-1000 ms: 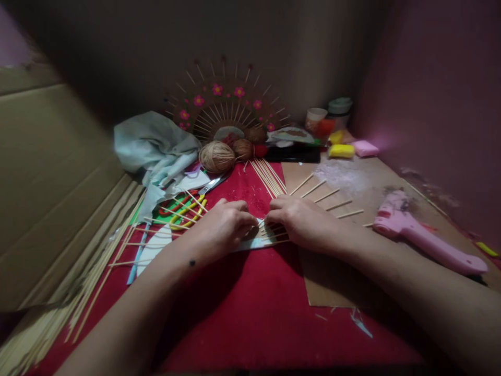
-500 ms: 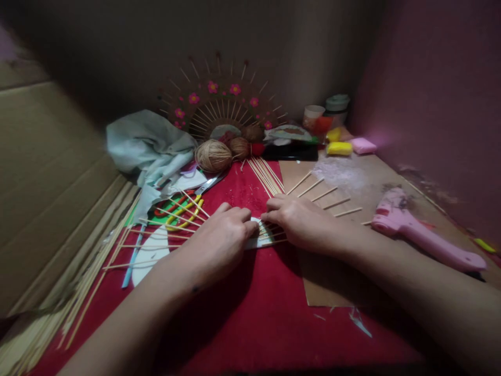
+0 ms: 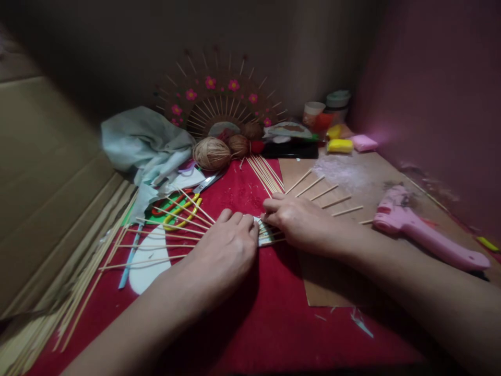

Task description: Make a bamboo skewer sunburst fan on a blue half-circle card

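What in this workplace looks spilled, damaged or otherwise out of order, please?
Thin pale scraps lie loose on the red table surface, just off the near edge of the flat brown cardboard sheet, like stray offcuts. On the right, the pink painted wall shows rough pale patches low down, so its paint may be flaking.

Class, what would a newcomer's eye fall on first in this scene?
Probably the pink-flowered fan shape, standing at the back behind the twine balls. Next, the left hand and right hand, close together mid-picture among splayed thin sticks. A pink tool stands out at the right.
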Tool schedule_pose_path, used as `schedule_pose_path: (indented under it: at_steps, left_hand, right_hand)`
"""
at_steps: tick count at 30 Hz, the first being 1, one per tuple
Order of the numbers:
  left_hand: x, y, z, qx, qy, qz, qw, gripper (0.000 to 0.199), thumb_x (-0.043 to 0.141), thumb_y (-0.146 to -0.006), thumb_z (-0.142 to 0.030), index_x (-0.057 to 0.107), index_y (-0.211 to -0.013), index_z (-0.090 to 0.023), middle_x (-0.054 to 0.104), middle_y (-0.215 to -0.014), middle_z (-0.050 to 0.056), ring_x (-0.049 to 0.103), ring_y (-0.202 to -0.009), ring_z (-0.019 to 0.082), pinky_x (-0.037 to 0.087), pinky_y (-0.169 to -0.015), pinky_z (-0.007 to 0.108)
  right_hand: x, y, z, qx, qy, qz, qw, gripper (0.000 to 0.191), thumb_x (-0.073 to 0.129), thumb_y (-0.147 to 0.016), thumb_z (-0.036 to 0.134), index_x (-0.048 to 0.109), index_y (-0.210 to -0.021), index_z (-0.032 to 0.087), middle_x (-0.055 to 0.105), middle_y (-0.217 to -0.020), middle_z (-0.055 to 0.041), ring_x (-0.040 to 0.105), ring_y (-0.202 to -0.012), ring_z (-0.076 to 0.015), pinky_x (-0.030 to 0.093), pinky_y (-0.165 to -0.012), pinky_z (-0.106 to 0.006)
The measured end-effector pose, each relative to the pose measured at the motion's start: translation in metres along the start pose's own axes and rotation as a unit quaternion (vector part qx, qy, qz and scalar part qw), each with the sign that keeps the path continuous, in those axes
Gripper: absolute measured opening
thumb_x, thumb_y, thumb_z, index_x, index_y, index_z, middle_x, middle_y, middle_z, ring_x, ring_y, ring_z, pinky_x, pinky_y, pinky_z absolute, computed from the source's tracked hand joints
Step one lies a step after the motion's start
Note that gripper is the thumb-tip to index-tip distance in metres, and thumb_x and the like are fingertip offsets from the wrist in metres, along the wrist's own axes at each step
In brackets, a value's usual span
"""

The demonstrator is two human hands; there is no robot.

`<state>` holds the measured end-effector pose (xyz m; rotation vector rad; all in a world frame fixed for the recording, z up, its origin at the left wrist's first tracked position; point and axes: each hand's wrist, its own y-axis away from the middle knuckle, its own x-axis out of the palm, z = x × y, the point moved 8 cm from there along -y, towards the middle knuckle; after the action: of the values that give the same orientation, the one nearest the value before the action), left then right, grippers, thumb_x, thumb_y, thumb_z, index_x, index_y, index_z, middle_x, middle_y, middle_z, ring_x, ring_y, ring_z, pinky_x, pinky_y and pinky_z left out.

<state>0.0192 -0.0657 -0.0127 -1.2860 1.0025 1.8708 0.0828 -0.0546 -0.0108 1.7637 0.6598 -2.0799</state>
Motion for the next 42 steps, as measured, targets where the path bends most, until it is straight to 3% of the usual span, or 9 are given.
schedule_pose_path:
  at_steps: [14,17,19,23,27,31,34,38,42]
  left_hand:
    - [-0.001,-0.002,-0.001,0.013,-0.006,-0.017,1.0,0.026,0.039,-0.089,-0.012,0.064,-0.096,-0.012,0.063,-0.092,0.011,0.052,-0.079,0.022,0.037,-0.079,0.04]
    - [-0.003,-0.001,-0.001,0.009,-0.004,-0.019,1.0,0.027,0.037,-0.089,-0.01,0.063,-0.096,-0.012,0.063,-0.093,0.011,0.052,-0.078,0.022,0.038,-0.078,0.039]
    - [-0.003,-0.001,-0.001,0.012,0.002,-0.019,1.0,0.027,0.037,-0.089,-0.01,0.063,-0.096,-0.012,0.063,-0.093,0.011,0.052,-0.078,0.022,0.038,-0.078,0.039]
    - [-0.003,0.0,0.001,0.018,0.012,-0.035,0.999,0.024,0.038,-0.088,-0.009,0.062,-0.089,-0.012,0.062,-0.088,0.01,0.052,-0.076,0.022,0.037,-0.077,0.039]
    - [-0.002,-0.002,0.005,0.017,0.037,-0.051,0.998,0.023,0.039,-0.087,-0.009,0.061,-0.086,-0.013,0.062,-0.085,0.008,0.052,-0.075,0.021,0.035,-0.076,0.038]
    - [-0.004,-0.001,0.013,0.008,0.072,-0.059,0.996,0.02,0.044,-0.087,-0.009,0.062,-0.084,-0.015,0.061,-0.084,0.006,0.052,-0.076,0.02,0.034,-0.076,0.036]
    - [-0.01,0.002,0.024,-0.005,0.106,-0.078,0.991,0.017,0.047,-0.087,-0.012,0.063,-0.087,-0.017,0.061,-0.086,0.005,0.054,-0.079,0.019,0.034,-0.077,0.036]
    - [-0.025,0.01,0.047,-0.045,0.112,-0.181,0.976,0.017,0.046,-0.091,-0.021,0.062,-0.087,-0.016,0.063,-0.083,0.005,0.056,-0.077,0.019,0.036,-0.075,0.035]
    - [-0.029,0.014,0.063,-0.078,0.091,-0.26,0.958,0.018,0.044,-0.09,-0.018,0.062,-0.086,-0.016,0.067,-0.083,0.005,0.057,-0.073,0.019,0.039,-0.071,0.032]
  right_hand:
    - [0.0,-0.001,-0.001,0.009,0.005,-0.012,1.0,0.021,0.052,-0.084,0.006,0.068,-0.072,0.014,0.061,-0.08,-0.007,0.047,-0.077,-0.0172,0.028,-0.061,-0.03]
    - [-0.006,0.002,-0.006,0.03,-0.06,-0.033,0.997,0.018,0.056,-0.081,0.007,0.071,-0.087,0.014,0.065,-0.085,-0.0072,0.054,-0.08,-0.0172,0.035,-0.066,-0.028]
    - [-0.01,0.005,-0.013,0.059,-0.109,-0.048,0.991,0.029,0.055,-0.08,0.004,0.067,-0.105,0.013,0.068,-0.089,-0.0076,0.059,-0.081,-0.0171,0.04,-0.069,-0.027]
    - [-0.014,0.01,-0.024,0.115,-0.151,-0.065,0.98,0.059,0.048,-0.077,-0.002,0.046,-0.134,0.012,0.071,-0.098,-0.0104,0.065,-0.08,-0.0186,0.046,-0.068,-0.028]
    - [-0.025,0.013,-0.028,0.118,-0.161,-0.122,0.972,0.076,0.046,-0.075,-0.004,0.029,-0.146,0.016,0.068,-0.112,-0.0115,0.066,-0.085,-0.0196,0.048,-0.071,-0.029]
    - [-0.04,0.018,-0.03,0.095,-0.149,-0.215,0.961,0.066,0.044,-0.075,-0.002,0.036,-0.139,0.013,0.067,-0.107,-0.0112,0.064,-0.078,-0.0164,0.048,-0.069,-0.028]
    - [-0.05,0.024,-0.035,0.1,-0.158,-0.286,0.94,0.045,0.046,-0.078,0.004,0.047,-0.123,0.012,0.066,-0.09,-0.0065,0.059,-0.066,-0.0139,0.045,-0.061,-0.027]
    - [-0.066,0.038,-0.041,0.125,-0.208,-0.389,0.889,0.009,0.057,-0.084,0.02,0.05,-0.088,0.019,0.056,-0.071,0.0008,0.05,-0.058,-0.0111,0.041,-0.055,-0.025]
    - [-0.077,0.047,-0.046,0.139,-0.292,-0.444,0.835,0.016,0.059,-0.086,0.024,0.049,-0.074,0.021,0.049,-0.062,0.0043,0.045,-0.052,-0.0088,0.037,-0.051,-0.024]
